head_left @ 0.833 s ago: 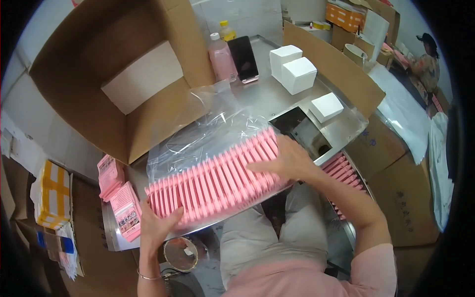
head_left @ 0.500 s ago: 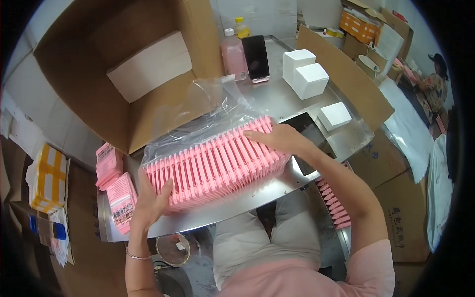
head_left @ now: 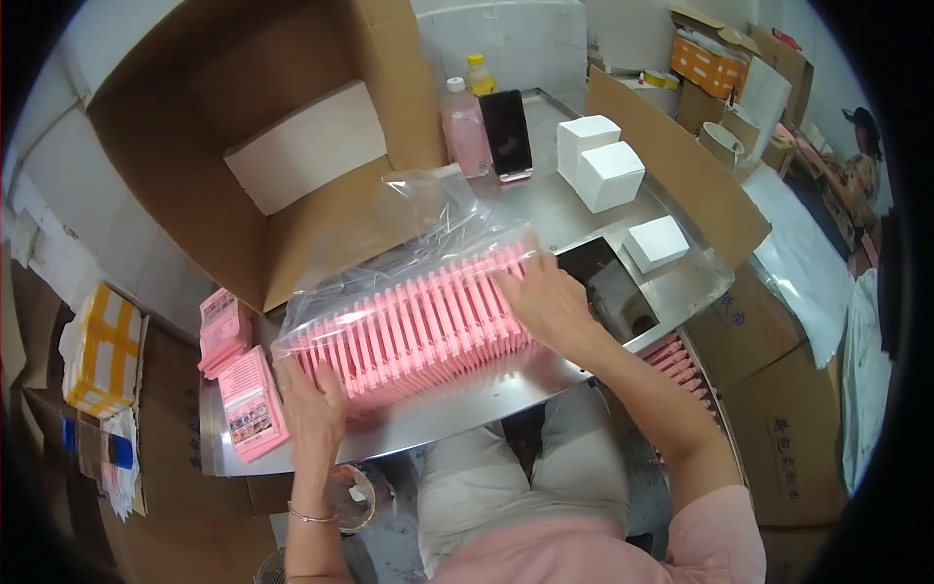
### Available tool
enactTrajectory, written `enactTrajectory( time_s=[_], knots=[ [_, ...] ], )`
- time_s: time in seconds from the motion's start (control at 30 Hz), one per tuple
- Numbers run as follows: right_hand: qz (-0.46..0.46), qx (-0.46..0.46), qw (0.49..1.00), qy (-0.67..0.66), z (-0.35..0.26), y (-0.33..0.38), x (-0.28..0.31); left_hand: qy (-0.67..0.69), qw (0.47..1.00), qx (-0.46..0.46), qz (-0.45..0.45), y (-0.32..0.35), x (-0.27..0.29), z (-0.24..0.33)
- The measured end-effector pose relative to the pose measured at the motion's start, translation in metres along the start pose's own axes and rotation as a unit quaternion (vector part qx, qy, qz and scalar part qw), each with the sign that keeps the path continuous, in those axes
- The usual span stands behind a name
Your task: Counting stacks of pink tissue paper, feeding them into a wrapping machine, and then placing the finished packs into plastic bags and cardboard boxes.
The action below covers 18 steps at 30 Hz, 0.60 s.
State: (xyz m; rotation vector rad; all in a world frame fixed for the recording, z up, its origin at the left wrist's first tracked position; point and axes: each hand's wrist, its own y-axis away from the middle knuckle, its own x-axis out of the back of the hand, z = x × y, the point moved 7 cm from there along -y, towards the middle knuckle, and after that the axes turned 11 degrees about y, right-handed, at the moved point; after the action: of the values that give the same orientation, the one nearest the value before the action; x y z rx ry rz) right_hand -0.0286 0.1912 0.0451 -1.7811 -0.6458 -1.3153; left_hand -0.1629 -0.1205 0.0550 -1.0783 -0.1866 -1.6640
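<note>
A: Head view, left to right. Stack of pink packets (head_left: 238, 365) lies at the table's (head_left: 623, 219) left end. Left hand (head_left: 313, 409) presses flat against the near-left end of the row of pink cards (head_left: 418, 326), fingers spread, not closed around anything. The row stands on edge on the table inside a clear plastic bag (head_left: 428, 219), mouth open toward the big cardboard box (head_left: 243, 146).

B: Right side?

A: Right hand (head_left: 550, 302) braces the far end, fingers extended and together, flat on the last card. The row is squeezed between both palms. Beyond it: a phone (head_left: 507, 134), a pink bottle (head_left: 463, 127), three white boxes (head_left: 611, 175).

B: Risk?

A: Judgement only: if either palm eases off, the cards could fan out or topple, and the loose bag could slip with them.

B: Change against the earlier frame?

A: The row sits closer to level across the table, and the left hand has come up from under the table edge onto the row's end.
</note>
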Motion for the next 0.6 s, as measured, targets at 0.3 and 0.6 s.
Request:
enactTrajectory(
  time_s=[0.3, 0.6],
  knots=[
    [-0.071, -0.048, 0.957, -0.277, 0.044, -0.001, 0.001, -0.104, 0.988, 0.111, 0.013, 0.001, 0.028, -0.038],
    [0.009, 0.025, 0.973, -0.231, 0.061, 0.012, 0.001, 0.286, 0.94, 0.181, -0.037, 0.016, 0.025, -0.071]
  ],
)
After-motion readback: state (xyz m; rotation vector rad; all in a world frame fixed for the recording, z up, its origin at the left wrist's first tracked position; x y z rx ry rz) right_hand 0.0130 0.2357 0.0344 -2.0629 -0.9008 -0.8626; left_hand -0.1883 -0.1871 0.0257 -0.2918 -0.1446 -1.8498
